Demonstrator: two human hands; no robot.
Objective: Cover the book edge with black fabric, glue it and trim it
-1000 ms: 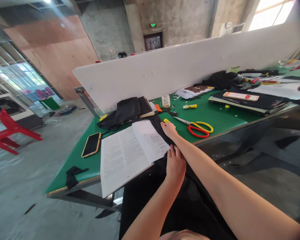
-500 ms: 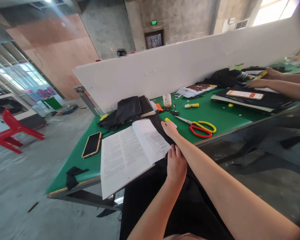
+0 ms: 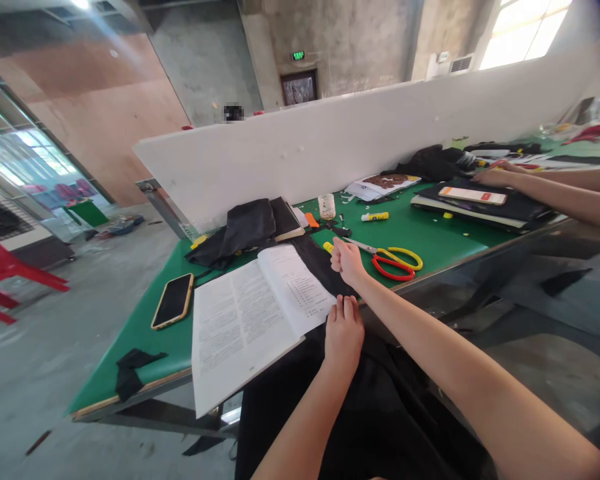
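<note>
An open book (image 3: 240, 313) with printed pages lies over the table's front edge, on black cloth (image 3: 317, 267). At its right corner, my left hand (image 3: 345, 333) is closed, its bent fingers pressing on the cloth beside the page. My right hand (image 3: 349, 262) is closed with curled fingers just above; whatever it may hold is hidden. A yellow-capped glue stick (image 3: 329, 247) shows partly behind that hand. Scissors (image 3: 397, 262) with red and yellow handles lie to the right, blades apart, their tips near the right hand.
On the green table (image 3: 445, 247) are a phone (image 3: 173, 301), black scrap (image 3: 133, 373), another glue stick (image 3: 375, 217), a clear cup (image 3: 327, 207) and folded dark cloth (image 3: 250, 223). A white partition (image 3: 280, 160) runs behind. A co-worker's hands (image 3: 500, 175) are at the right.
My right hand has lifted off the cloth beside the page and shifted right, its fingers now curled. My left hand stays at the book's corner. The view has turned slightly right.
</note>
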